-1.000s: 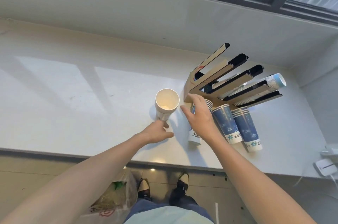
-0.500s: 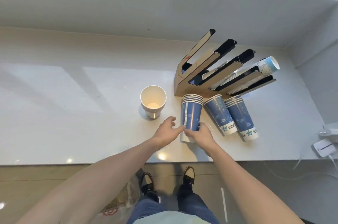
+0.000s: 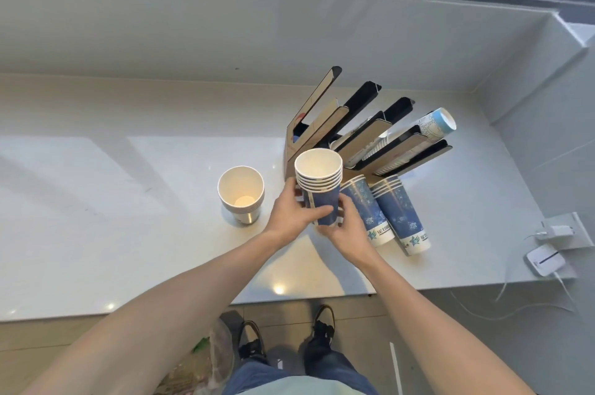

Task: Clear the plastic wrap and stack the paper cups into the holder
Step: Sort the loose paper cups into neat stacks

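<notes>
Head view, left hand: the left hand point(image 3: 291, 213) wraps the near side of a nested stack of blue paper cups point(image 3: 319, 188), fingers curled round its lower part.
Head view, right hand: the right hand point(image 3: 346, 228) cups the bottom of the same stack from below and the right, fingers closed against it.
Held stack: upright, mouth open to the camera, several rims showing one inside another; raised off the white counter point(image 3: 96, 201), just in front of the holder.
Holder: a brown and black slotted cup holder point(image 3: 347, 133) stands on the counter by the wall, its slats fanned up and to the right; a sleeve of cups point(image 3: 431, 125) lies in one slot.
Other stacks: two more blue stacks point(image 3: 391, 212) lie tilted on the counter below the holder, rims toward it.
Lone stack: a white-rimmed stack of cups point(image 3: 241, 193) stands upright left of the hands, apart from them.
Floor: a plastic bag point(image 3: 206, 365) lies beside the person's shoes.
</notes>
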